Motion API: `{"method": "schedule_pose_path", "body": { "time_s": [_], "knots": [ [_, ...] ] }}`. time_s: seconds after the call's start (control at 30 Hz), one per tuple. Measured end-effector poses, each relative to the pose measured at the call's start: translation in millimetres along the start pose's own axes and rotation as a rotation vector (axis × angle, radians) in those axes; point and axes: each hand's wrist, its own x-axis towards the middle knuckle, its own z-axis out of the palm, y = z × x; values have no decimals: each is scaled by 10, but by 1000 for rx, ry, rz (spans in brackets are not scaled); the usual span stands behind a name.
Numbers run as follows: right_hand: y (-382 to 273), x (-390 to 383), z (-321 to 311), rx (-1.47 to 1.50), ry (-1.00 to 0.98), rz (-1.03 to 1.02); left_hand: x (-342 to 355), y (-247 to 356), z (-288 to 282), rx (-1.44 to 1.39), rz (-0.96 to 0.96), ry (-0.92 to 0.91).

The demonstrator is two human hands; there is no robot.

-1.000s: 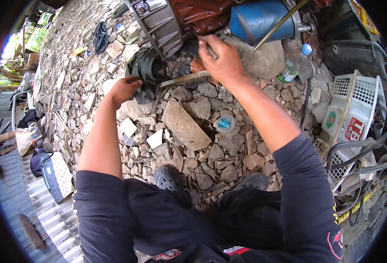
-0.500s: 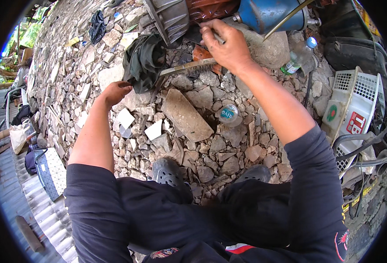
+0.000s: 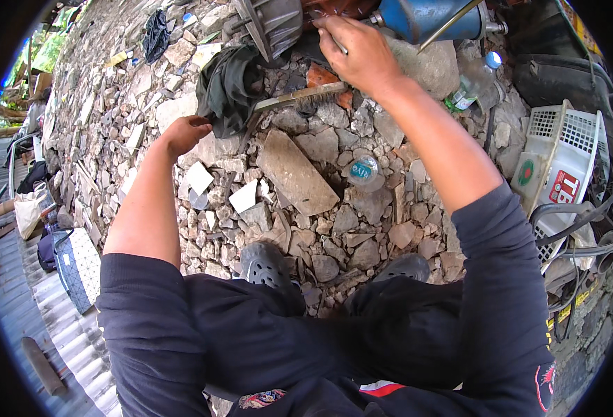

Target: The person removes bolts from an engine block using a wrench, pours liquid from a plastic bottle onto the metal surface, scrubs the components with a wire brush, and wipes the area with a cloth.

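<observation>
Squatting over a slope of broken grey stone (image 3: 299,174), the person has both arms stretched forward. Right hand (image 3: 358,52): fingers curled tight in a closed grip round a thin metal tool (image 3: 339,47), of which only a short bright stub shows past the knuckles; the tip is hidden under the hand. The hand sits against the base of a finned grey metal casing (image 3: 272,24), with a blue cylinder (image 3: 428,17) just to its right.

Left hand (image 3: 187,131): fist closed on the lower edge of a dark green cloth (image 3: 226,87) that lies bunched on the stones below the casing.

Between the 2 hands lies a wire brush (image 3: 299,97), handle toward the cloth, bristles down, resting loose on the stone and touched by neither hand as far as can be seen. An orange-red shard (image 3: 320,75) lies just above its bristles.

Other items: a clear plastic bottle (image 3: 470,87) with blue cap right of the right wrist; a round clear lid (image 3: 363,170) on the stones near the right forearm; a white plastic crate (image 3: 564,167) at far right; 2 dark clogs (image 3: 265,264) on the person's feet at lower centre.
</observation>
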Motion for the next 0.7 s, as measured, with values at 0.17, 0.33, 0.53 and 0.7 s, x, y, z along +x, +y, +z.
{"method": "schedule_pose_path", "body": {
  "time_s": [0.17,0.33,0.53,0.7],
  "knots": [
    [165,-179,32,-263,-35,-137,-95,62,-10,22,-17,-2],
    [124,-133,4,-266,-13,-209,-83,-38,-52,17,-23,6],
    [54,-137,-5,-288,-22,-177,-119,-37,-87,24,-19,8],
    [34,-117,33,-323,-155,-37,-105,-35,-99,34,-10,7]
  ]
}}
